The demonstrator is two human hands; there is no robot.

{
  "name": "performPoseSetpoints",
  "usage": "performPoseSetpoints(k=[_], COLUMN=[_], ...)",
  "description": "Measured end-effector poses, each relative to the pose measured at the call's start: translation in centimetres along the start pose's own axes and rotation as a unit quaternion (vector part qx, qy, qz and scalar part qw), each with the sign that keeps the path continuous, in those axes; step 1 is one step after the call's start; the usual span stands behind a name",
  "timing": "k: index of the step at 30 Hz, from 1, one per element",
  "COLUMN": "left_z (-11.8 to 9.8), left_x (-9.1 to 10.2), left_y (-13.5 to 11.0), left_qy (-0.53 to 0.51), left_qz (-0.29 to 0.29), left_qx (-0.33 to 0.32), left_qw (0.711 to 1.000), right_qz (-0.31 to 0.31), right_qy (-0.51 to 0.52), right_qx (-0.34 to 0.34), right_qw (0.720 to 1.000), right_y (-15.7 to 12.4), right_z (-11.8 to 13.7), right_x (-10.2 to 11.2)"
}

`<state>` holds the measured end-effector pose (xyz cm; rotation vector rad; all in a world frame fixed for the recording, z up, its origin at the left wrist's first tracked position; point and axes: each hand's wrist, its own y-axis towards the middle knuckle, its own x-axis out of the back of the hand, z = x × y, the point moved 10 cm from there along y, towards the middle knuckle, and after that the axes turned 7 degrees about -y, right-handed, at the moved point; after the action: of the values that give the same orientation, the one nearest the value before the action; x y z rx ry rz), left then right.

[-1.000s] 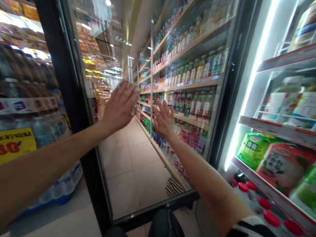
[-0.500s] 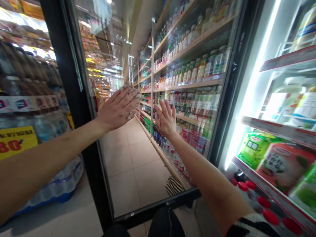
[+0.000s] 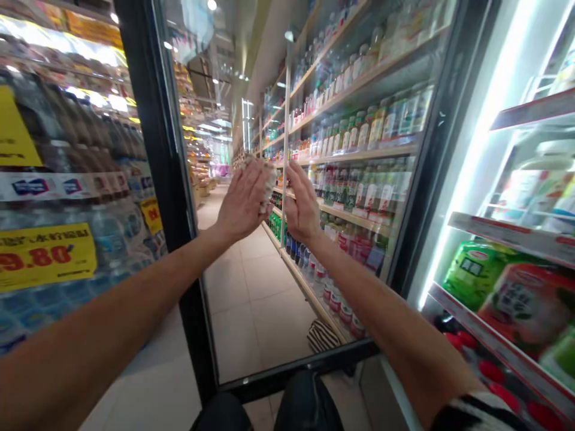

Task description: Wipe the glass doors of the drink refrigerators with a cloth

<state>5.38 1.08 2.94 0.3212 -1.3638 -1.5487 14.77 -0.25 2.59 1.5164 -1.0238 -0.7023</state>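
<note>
My left hand (image 3: pixel 242 200) lies spread over a crumpled pale cloth (image 3: pixel 269 182), which it presses against the glass door (image 3: pixel 238 335). The cloth shows past the fingertips; the rest is hidden under the palm. Just to the right, my right hand (image 3: pixel 304 206) is raised at the glass and holds nothing that I can see. Its fingers point upward and are slightly bent, seen from the side. Whether it touches the pane I cannot tell. The door has a black frame (image 3: pixel 159 137) and stands open, with bottle shelves visible in the pane.
On the right is a lit fridge with shelves (image 3: pixel 507 236), green pouches (image 3: pixel 476 266) and red-capped bottles (image 3: pixel 492 371). Stacked bottles (image 3: pixel 108 233) with a yellow price sign (image 3: pixel 47 257) stand at left. My knees (image 3: pixel 308 401) are below the door's bottom edge.
My left hand has slid the cloth rightward across the glass, closer to my right hand. The right hand has turned sideways, its fingers less spread. The view has shifted slightly left.
</note>
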Motion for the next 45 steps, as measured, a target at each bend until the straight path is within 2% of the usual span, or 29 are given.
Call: performPoseSetpoints(k=[3, 6, 10, 14, 17, 20, 22, 24, 26, 28, 30, 31, 32, 33, 35, 37, 39, 40, 42, 43, 44, 45], left_z=[1.1, 2.8, 3.4, 3.5, 3.4, 3.4, 3.3, 3.1, 3.0, 2.9, 2.8, 2.9, 2.9, 2.9, 2.9, 2.8, 2.7, 2.7, 2.6, 2.6, 2.6, 2.6], left_x=[1.1, 2.7, 3.0, 3.2, 3.4, 3.2, 2.8, 2.4, 2.1, 1.9, 1.9, 1.9, 2.0, 2.0, 2.0, 2.0, 2.2, 2.3, 2.5, 2.6, 2.6, 2.7], left_y=[-0.3, -1.9, -3.7, -4.3, -4.4, -4.3, -4.2, -4.1, -4.0, -4.0, -4.1, -4.1, -4.1, -4.2, -4.2, -4.2, -4.2, -4.2, -4.1, -4.1, -4.1, -4.1], left_qy=[0.0, 0.024, 0.046, 0.048, 0.034, 0.037, 0.054, 0.068, 0.075, 0.079, 0.082, 0.084, 0.086, 0.089, 0.093, 0.091, 0.086, 0.084, 0.083, 0.084, 0.085, 0.086], left_qz=[-0.016, -0.046, -0.037, -0.038, -0.038, -0.05, -0.058, -0.063, -0.063, -0.062, -0.061, -0.063, -0.066, -0.069, -0.076, -0.085, -0.094, -0.097, -0.101, -0.101, -0.101, -0.101], left_qx=[0.036, 0.078, 0.069, 0.057, 0.051, 0.072, 0.086, 0.097, 0.101, 0.097, 0.096, 0.097, 0.099, 0.101, 0.103, 0.102, 0.102, 0.102, 0.103, 0.104, 0.104, 0.104], left_qw=[0.999, 0.996, 0.996, 0.996, 0.997, 0.995, 0.993, 0.991, 0.99, 0.99, 0.99, 0.99, 0.989, 0.988, 0.987, 0.987, 0.987, 0.986, 0.986, 0.986, 0.986, 0.986], right_qz=[0.043, 0.077, 0.071, 0.083, 0.07, 0.004, -0.045, -0.071, -0.06, -0.009, 0.044, 0.054, 0.046, 0.025, -0.044, -0.1, -0.11, -0.091, -0.019, 0.009, 0.021, 0.013], right_qy=[-0.003, -0.046, -0.079, -0.101, -0.111, -0.124, -0.123, -0.113, -0.107, -0.106, -0.106, -0.109, -0.117, -0.127, -0.145, -0.146, -0.137, -0.131, -0.115, -0.112, -0.115, -0.125], right_qx=[0.025, 0.018, 0.0, 0.016, 0.013, -0.096, -0.173, -0.194, -0.152, -0.062, 0.029, 0.048, 0.038, 0.006, -0.102, -0.173, -0.164, -0.125, -0.001, 0.041, 0.058, 0.042], right_qw=[0.999, 0.996, 0.994, 0.991, 0.991, 0.988, 0.976, 0.972, 0.981, 0.992, 0.993, 0.991, 0.991, 0.992, 0.983, 0.969, 0.971, 0.979, 0.993, 0.993, 0.991, 0.991], right_y=[2.0, 2.5, 2.3, 2.4, 2.7, 2.8, 2.1, 1.3, 0.8, 0.6, 0.2, 0.1, 0.0, 0.0, -0.5, -1.4, -2.2, -2.3, -2.9, -3.4, -3.9, -4.2], right_z=[2.6, 4.0, 5.5, 5.8, 2.6, -4.3, -7.8, -8.2, -5.7, -2.2, -0.4, -0.9, -2.4, -4.7, -9.7, -12.2, -11.1, -9.4, -5.6, -4.7, -4.8, -6.0], right_x=[-1.4, -3.0, -3.7, -4.2, -3.4, -1.0, 0.5, 1.0, 0.3, -1.2, -2.2, -2.2, -1.8, -1.0, 1.1, 2.5, 2.4, 1.7, 0.0, -0.4, -0.3, 0.3])
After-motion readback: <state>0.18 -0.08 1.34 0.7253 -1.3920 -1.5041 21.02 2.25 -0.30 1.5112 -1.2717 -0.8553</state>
